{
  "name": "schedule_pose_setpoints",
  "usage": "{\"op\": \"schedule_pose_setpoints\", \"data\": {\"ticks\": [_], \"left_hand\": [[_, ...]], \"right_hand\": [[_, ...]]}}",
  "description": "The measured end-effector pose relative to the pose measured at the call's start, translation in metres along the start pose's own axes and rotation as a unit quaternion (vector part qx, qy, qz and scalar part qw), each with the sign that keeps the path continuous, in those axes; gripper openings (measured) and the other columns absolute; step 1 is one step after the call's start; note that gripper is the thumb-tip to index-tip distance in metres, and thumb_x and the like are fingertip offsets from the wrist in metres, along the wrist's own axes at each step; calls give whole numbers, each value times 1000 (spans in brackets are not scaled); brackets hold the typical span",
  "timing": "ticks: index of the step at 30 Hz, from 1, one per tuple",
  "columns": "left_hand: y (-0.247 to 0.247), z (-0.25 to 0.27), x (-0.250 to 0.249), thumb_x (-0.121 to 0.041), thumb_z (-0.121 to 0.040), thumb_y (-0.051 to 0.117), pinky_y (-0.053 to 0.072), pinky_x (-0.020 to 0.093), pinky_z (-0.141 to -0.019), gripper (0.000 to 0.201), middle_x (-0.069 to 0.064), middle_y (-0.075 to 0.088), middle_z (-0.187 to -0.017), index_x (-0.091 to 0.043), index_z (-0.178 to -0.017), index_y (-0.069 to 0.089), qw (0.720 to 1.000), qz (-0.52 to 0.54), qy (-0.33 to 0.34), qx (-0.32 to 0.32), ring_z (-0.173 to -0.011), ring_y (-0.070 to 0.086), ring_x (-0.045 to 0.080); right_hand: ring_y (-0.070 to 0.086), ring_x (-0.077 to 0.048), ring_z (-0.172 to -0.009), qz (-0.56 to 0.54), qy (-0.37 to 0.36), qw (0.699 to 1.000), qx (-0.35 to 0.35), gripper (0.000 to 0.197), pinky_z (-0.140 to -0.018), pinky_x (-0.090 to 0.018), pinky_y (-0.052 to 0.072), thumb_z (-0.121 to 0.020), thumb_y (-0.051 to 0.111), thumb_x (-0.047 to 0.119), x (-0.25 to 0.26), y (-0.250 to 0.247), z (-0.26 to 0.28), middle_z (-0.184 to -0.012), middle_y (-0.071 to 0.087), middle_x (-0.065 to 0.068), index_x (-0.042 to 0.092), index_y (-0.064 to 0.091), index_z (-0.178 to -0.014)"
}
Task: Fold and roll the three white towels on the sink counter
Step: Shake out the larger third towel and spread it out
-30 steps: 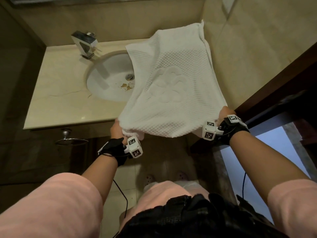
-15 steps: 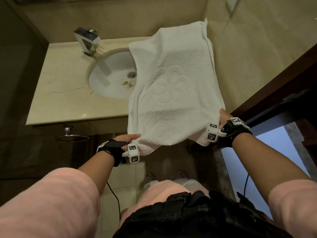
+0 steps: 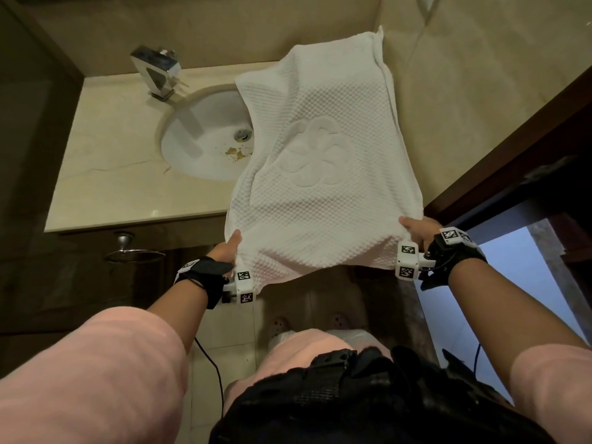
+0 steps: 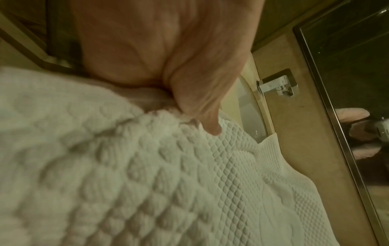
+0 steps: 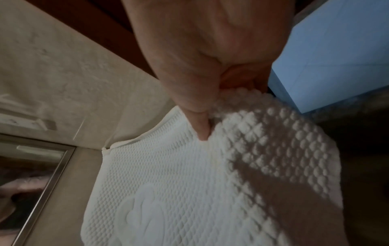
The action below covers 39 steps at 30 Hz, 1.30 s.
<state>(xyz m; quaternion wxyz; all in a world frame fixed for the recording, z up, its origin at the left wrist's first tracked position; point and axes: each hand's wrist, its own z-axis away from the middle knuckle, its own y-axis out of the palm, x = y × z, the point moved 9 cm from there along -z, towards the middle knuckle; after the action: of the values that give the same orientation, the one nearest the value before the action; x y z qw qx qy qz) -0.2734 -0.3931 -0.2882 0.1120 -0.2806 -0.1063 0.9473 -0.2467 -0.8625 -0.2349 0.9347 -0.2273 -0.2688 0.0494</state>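
Observation:
One white waffle-textured towel (image 3: 314,174) with an embossed flower lies spread over the right part of the sink counter (image 3: 105,174), its near end hanging past the counter's front edge. My left hand (image 3: 229,248) pinches the towel's near left corner, thumb on top (image 4: 210,129). My right hand (image 3: 416,227) pinches the near right corner, thumb pressed on the towel (image 5: 201,131). The towel (image 4: 189,183) fills the lower part of the left wrist view, and the same towel (image 5: 189,191) fills much of the right wrist view. Its far edge reaches the back wall. No other towels are visible.
A white basin (image 3: 205,136) with brown specks near the drain sits in the counter, partly covered by the towel. A chrome faucet (image 3: 157,73) stands behind it. A tiled wall (image 3: 480,91) and dark door frame (image 3: 512,149) close off the right. A towel ring (image 3: 128,248) hangs below the counter.
Both hands have shifted right and slightly forward with the towel's near edge. The left hand moved in toward the towel's left corner, and the towel now lies flatter and squarer on the counter.

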Motion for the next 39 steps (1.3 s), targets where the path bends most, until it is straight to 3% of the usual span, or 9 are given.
{"op": "schedule_pose_setpoints", "data": {"ticks": [5, 10, 13, 18, 24, 29, 32, 35, 39], "left_hand": [[-7, 0, 7, -98, -51, 41, 46, 35, -69, 107, 18, 70, -90, -14, -110, 67, 979, -189, -41, 61, -76, 64, 31], [-4, 29, 13, -53, -77, 70, 47, 22, -54, 44, -2, 70, -63, -13, -96, 65, 985, -133, -71, 88, -52, 64, 9], [-6, 19, 19, -62, -70, 71, 48, 35, -95, 70, 6, 71, -110, -9, -115, 64, 992, -76, -69, 73, -100, 66, 23], [-7, 28, 1, -51, -96, 41, 41, 33, -90, 64, 22, 61, -120, 6, -124, 55, 998, -54, -33, 5, -114, 56, 39], [-17, 29, -2, -60, -87, 53, 41, 36, -95, 65, 13, 63, -113, -3, -117, 60, 992, -127, -9, 9, -106, 58, 30], [-2, 44, 16, -42, -74, 77, 44, 36, -98, 50, 3, 66, -116, -16, -114, 61, 976, -164, -42, 139, -105, 61, 21], [2, 54, 17, -18, -83, 70, 51, 30, -82, 33, 6, 72, -106, -12, -114, 61, 980, -102, -47, 165, -96, 64, 21], [0, 53, 10, -12, -82, 68, 48, 39, -97, 43, 17, 64, -122, -3, -123, 58, 983, -50, -41, 171, -104, 62, 28], [-3, 58, -21, -6, -94, 53, 50, 38, -91, 33, 17, 63, -114, 1, -126, 52, 992, 33, 5, 122, -96, 61, 27]], "right_hand": [[60, -28, -78, 51, -9, 998, 19, 37, -66, -34, 49, -81, 74, 33, -9, -8, 13, -86, 62, -11, 2, 58, -93], [66, -34, -98, 146, 45, 986, 68, 86, -92, -48, 51, -37, 92, 48, -52, -20, -26, -106, 69, -21, 3, 65, -105], [60, -38, -110, 139, 21, 988, 62, 75, -100, -52, 45, -68, 80, 49, -55, -14, -17, -120, 63, -18, 3, 58, -121], [59, -36, -107, 66, -17, 997, 41, 57, -98, -47, 46, -97, 47, 45, -65, -16, -26, -127, 58, -21, 3, 47, -135], [64, -37, -97, 17, 5, 1000, -5, 59, -88, -48, 52, -85, 61, 52, -69, -30, -10, -109, 66, -20, -1, 61, -110], [66, -35, -92, 24, 40, 999, 1, 72, -89, -46, 52, -64, 74, 64, -78, -38, 1, -101, 68, -24, 0, 62, -93], [60, -28, -71, 39, 45, 998, 19, 43, -70, -34, 50, -76, 76, 37, -60, -29, 37, -87, 71, -22, -1, 59, -87], [48, -22, -62, 64, 44, 995, 66, 18, -55, -30, 37, -91, 61, 15, -44, -19, 61, -45, 60, -6, 2, 52, -83], [49, -23, -55, 33, 46, 993, 99, 28, -58, -32, 40, -79, 74, 13, -29, -8, 55, -66, 54, -13, 2, 52, -93]]}}
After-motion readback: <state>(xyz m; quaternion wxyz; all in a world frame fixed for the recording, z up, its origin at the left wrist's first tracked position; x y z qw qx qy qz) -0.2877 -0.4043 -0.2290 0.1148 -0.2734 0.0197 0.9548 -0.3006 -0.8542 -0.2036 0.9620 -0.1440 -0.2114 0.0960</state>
